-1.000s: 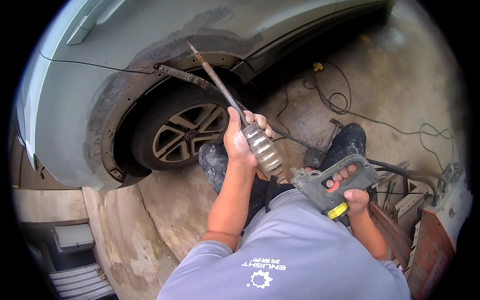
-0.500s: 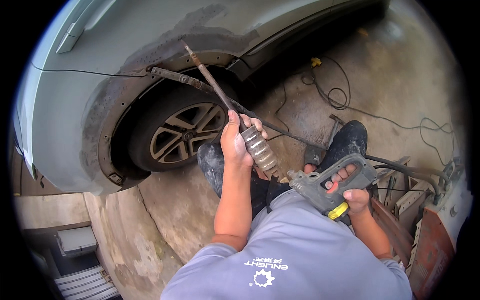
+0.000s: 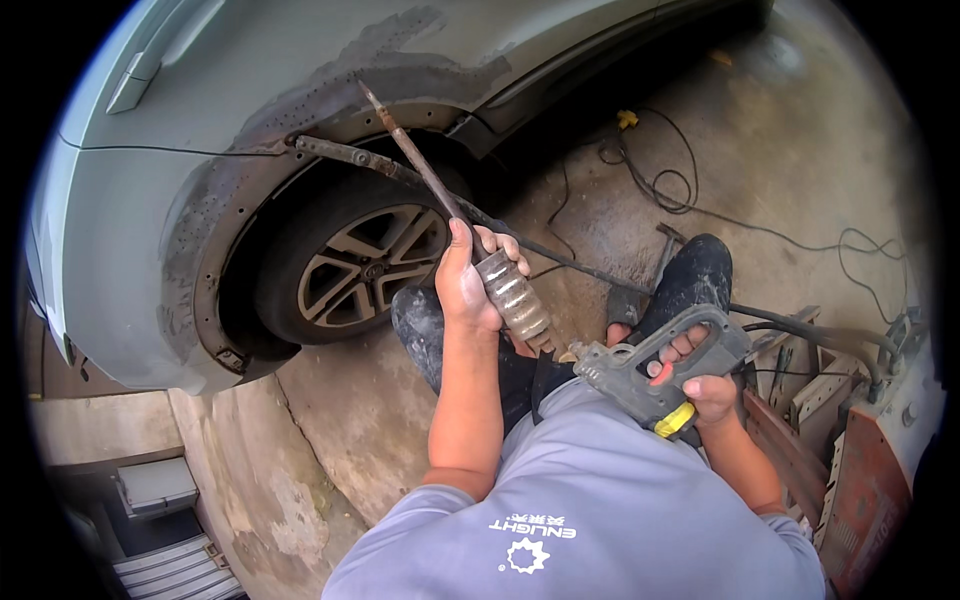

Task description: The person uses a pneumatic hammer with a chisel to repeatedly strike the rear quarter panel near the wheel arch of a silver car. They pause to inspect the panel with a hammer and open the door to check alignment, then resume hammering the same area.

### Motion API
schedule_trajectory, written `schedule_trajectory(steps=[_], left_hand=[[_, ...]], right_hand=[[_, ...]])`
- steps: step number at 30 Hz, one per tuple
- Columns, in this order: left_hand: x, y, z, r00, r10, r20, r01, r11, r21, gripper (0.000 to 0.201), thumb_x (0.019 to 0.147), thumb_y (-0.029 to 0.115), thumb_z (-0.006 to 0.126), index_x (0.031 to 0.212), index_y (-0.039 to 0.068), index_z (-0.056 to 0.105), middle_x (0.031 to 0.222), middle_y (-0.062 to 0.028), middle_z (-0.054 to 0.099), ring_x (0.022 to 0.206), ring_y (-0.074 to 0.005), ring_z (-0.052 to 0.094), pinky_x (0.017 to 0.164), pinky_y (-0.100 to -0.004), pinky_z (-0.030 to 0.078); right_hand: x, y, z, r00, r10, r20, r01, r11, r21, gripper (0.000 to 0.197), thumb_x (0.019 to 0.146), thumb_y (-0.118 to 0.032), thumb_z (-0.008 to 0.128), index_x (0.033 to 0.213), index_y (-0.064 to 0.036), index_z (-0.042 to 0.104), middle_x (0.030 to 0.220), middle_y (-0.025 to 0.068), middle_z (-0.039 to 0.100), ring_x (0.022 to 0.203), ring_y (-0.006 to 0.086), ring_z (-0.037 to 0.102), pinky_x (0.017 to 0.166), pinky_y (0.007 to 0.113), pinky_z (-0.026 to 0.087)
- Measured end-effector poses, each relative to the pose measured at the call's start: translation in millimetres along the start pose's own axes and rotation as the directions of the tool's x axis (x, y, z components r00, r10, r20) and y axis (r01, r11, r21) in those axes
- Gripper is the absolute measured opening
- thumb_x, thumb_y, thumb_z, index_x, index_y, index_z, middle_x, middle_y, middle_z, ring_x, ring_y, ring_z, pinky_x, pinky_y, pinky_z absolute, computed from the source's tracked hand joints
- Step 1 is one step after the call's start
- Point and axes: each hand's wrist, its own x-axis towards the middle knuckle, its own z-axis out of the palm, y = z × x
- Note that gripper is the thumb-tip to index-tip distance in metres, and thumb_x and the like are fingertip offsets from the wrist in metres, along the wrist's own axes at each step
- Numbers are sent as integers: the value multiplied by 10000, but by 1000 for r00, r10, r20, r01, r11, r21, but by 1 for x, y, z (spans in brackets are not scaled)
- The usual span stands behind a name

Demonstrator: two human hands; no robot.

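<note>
The left hand (image 3: pixel 468 290) is gripping a metal rod (image 3: pixel 425 170), slim, rust-marked and pointed, which is aiming toward eleven o'clock across the wheel arch; a shiny ribbed cylinder (image 3: pixel 513 300) is surrounding its lower part. At four o'clock from the cylinder, the right hand (image 3: pixel 711 392) is clasping a scuffed grey tool (image 3: pixel 630 378), red-triggered and yellow-banded.

Soft even light, dark wheel well (image 3: pixel 238 305), pale glare on floor (image 3: pixel 785 56), fisheye bowing, black corners
</note>
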Motion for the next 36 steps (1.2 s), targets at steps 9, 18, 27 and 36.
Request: schedule_trajectory(steps=[9,18,27,36], left_hand=[[4,2,17,994,-51,98,63,989,-130,508,1093,528,409,853,90,503,821,-132,593,690,-313,613,694,-449,528],[10,-1,18,996,-45,80,58,986,-156,497,1099,507,399,855,87,502,825,-142,599,702,-316,602,701,-449,525],[10,-1,21,997,-41,60,50,987,-152,516,1079,557,436,858,98,520,827,-128,601,700,-308,624,660,-448,537],[38,39,28,999,-41,21,44,985,-166,550,1047,622,446,917,97,551,786,-122,622,637,-308,624,621,-449,547]], right_hand=[[0,1,1,997,10,-71,-17,995,-94,555,616,-137,695,1143,-78,532,951,30,567,953,223,632,1303,520,196],[1,-1,2,999,-44,-26,42,996,-78,461,610,-128,674,1040,-133,510,877,2,522,875,209,603,1284,540,247],[-8,4,-6,996,-85,-4,85,995,-60,746,642,-68,681,1372,-153,552,1245,30,580,1185,243,550,1059,460,452],[-5,-2,8,995,-86,52,90,993,-78,654,645,-100,700,1288,-137,593,1273,41,632,1244,278,585,1164,521,404]])
